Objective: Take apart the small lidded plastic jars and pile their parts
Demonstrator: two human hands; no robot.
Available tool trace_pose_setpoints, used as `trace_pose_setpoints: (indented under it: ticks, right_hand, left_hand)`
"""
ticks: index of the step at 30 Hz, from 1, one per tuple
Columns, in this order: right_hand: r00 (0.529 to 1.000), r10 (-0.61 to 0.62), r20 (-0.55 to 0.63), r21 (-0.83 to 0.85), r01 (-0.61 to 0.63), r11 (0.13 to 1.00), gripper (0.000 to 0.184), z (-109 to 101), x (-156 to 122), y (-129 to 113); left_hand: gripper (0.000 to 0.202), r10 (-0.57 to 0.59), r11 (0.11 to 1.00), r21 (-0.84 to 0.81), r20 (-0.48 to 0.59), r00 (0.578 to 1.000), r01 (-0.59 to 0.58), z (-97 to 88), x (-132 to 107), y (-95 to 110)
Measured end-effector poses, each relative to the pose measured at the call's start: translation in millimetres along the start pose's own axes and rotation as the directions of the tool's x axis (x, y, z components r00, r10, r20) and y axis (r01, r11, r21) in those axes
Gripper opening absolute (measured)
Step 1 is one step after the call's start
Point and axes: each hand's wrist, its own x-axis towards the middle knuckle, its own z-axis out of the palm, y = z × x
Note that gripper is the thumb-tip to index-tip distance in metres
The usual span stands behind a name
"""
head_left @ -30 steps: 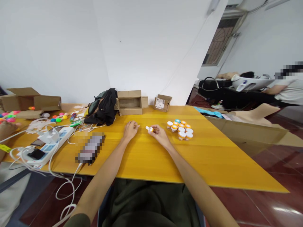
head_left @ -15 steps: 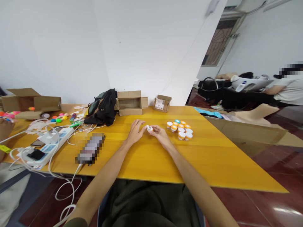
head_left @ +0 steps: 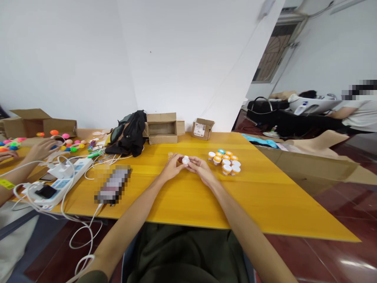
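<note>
Between both hands, just above the table, is a small white round lid (head_left: pixel 185 160) with a little tab at its top edge. My left hand (head_left: pixel 171 169) is closed on its left side, thumb and fingertips at the rim. From the other side, the fingers of my right hand (head_left: pixel 200 169) pinch it too. Behind my left hand stands a small clear cup (head_left: pixel 170 155), partly hidden. Right of my right hand is a cluster of several small jars (head_left: pixel 226 162) with white, orange and teal lids.
At the back are an open cardboard box (head_left: pixel 162 129), a smaller box (head_left: pixel 202 129) and a black bag (head_left: pixel 131 135). To the left lie a phone (head_left: pixel 113 184), a power strip (head_left: pixel 69 181) with cables, and coloured balls. Another person's hand (head_left: pixel 44 149) reaches in there.
My left fingers have closed in on the white lid, which now faces up towards me. The small clear cup shows behind my left hand. The other person's hand has moved towards the balls.
</note>
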Motion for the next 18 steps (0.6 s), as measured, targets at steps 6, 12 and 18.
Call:
trace_pose_setpoints:
  ticks: [6, 12, 18]
  right_hand:
    - [0.961, -0.270, -0.051, -0.424, 0.224, 0.877, 0.033, 4.0, -1.8, -5.7]
    - [0.947, -0.321, 0.017, -0.610, 0.264, 0.747, 0.022, 7.3, -6.9, -7.0]
    - [0.959, -0.277, 0.057, -0.621, 0.252, 0.742, 0.014, 5.5, -5.0, -3.8]
  left_hand:
    - [0.017, -0.044, 0.998, 0.051, 0.035, 0.998, 0.042, 0.3, -2.9, 3.0]
    - [0.015, 0.014, 0.987, 0.158, 0.056, 0.998, -0.023, -2.2, -4.8, 6.0]
    - [0.015, 0.071, 0.989, 0.119, 0.128, 0.989, -0.086, -4.1, -3.8, 4.7]
